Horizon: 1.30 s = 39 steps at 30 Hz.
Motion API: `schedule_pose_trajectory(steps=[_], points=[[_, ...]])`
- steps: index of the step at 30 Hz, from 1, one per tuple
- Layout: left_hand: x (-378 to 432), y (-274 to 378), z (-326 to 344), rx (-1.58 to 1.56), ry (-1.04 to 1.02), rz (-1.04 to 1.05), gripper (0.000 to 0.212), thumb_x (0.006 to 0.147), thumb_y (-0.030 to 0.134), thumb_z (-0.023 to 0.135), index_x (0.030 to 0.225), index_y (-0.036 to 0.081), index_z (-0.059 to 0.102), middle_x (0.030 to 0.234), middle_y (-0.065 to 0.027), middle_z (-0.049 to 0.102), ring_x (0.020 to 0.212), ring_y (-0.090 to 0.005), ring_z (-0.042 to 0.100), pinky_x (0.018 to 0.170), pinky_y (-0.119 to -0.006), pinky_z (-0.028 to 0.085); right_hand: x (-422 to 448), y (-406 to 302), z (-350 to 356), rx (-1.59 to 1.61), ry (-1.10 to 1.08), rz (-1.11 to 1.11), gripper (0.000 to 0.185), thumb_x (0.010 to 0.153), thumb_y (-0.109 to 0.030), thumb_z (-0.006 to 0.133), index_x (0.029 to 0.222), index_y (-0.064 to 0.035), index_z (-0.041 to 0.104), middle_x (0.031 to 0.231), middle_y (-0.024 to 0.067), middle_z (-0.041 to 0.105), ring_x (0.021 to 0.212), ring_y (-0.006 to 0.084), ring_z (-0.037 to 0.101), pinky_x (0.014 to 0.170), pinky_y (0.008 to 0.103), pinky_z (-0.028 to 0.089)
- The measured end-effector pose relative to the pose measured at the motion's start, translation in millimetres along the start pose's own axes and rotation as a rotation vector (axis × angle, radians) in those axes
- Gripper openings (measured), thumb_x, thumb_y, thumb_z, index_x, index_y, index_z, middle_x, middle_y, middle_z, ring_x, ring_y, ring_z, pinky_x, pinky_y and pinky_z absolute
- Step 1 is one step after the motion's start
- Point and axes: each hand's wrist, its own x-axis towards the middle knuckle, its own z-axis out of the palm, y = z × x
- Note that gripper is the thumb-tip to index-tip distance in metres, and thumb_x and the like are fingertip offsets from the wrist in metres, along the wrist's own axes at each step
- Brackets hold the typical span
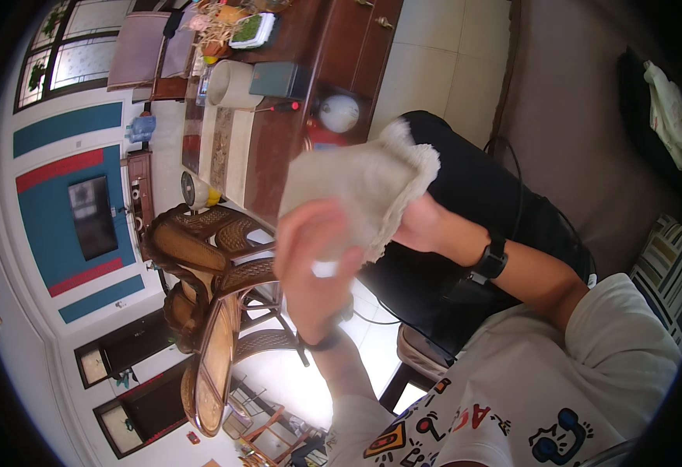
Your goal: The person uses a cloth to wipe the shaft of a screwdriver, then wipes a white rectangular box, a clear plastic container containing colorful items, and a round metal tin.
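A beige cloth item [347, 181] with a ruffled, fringed border is held up over my lap, partly blurred. My right hand [420, 222], with a black watch on its wrist, grips it near the fringed edge; the fingers go out of sight behind the fabric. In front of the cloth, my left hand [315, 262] is strongly blurred, its fingers curved and its thumb apart. Whether those fingers pinch the cloth or only pass across it cannot be told. Black trousers [463, 187] cover my legs beneath.
A dark wooden table [277, 157] carries a grey-green box [277, 80], a white bin [233, 84] and a red-handled screwdriver [285, 107]. A white round object [339, 113] sits by its side. Carved woven chairs [224, 280] stand at left; a brown sofa [574, 146] lies at right, with a black cable [519, 169].
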Motion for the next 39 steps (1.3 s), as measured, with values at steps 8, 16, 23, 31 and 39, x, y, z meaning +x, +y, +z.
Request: schedule_pose_trajectory(steps=[8, 16, 23, 31, 39], points=[[-3, -154, 45, -0.145, -0.156, -0.398, 0.018, 0.085, 0.0, 0.054, 0.102, -0.002, 0.059, 0.101, -0.0093, 0.057, 0.092, -0.0167, 0.055, 0.081, -0.026, 0.043, 1, -116, 2, 0.013, -0.027, -0.571, 0.066, 0.09, -0.053, 0.036, 0.137, -0.0078, 0.031, 0.142, 0.0123, 0.03, 0.13, 0.0315, 0.03, 0.106, 0.0491, 0.025], [-5, -340, 130, 0.181, -0.225, -0.605, 0.035, 0.08, 0.01, 0.06, 0.112, -0.003, 0.053, 0.11, -0.0216, 0.054, 0.103, -0.0346, 0.053, 0.093, -0.039, 0.041, -35, -145, -59, -0.126, 0.418, -0.841, 0.065, 0.09, -0.053, 0.036, 0.137, -0.0081, 0.031, 0.142, 0.0122, 0.03, 0.13, 0.0315, 0.03, 0.106, 0.0489, 0.025], [57, -405, 185, 0.499, 0.033, -0.562, 0.053, 0.072, 0.008, 0.056, 0.122, -0.007, 0.042, 0.126, -0.0304, 0.038, 0.118, -0.0432, 0.037, 0.1, -0.047, 0.031, -62, -151, -101, -0.181, 0.729, -0.9, 0.065, 0.09, -0.053, 0.036, 0.137, -0.0083, 0.031, 0.142, 0.0121, 0.031, 0.13, 0.0315, 0.03, 0.106, 0.0487, 0.025], [78, -466, 188, 0.995, 0.172, -0.81, 0.063, 0.062, 0.018, 0.056, 0.118, -0.006, 0.041, 0.114, -0.0226, 0.047, 0.11, -0.041, 0.042, 0.103, -0.046, 0.025, -68, -150, -114, -0.208, 0.842, -0.923, 0.064, 0.09, -0.052, 0.036, 0.137, -0.0085, 0.031, 0.142, 0.012, 0.031, 0.13, 0.0315, 0.03, 0.106, 0.0485, 0.025], [73, -489, 177, 0.959, 0.147, -0.818, 0.074, 0.064, 0.038, 0.066, 0.119, -0.005, 0.043, 0.118, -0.0239, 0.049, 0.113, -0.0379, 0.046, 0.101, -0.044, 0.031, -79, -146, -112, -0.227, 0.926, -0.924, 0.064, 0.09, -0.052, 0.037, 0.137, -0.0088, 0.032, 0.142, 0.0118, 0.031, 0.13, 0.0315, 0.03, 0.106, 0.0483, 0.025]])
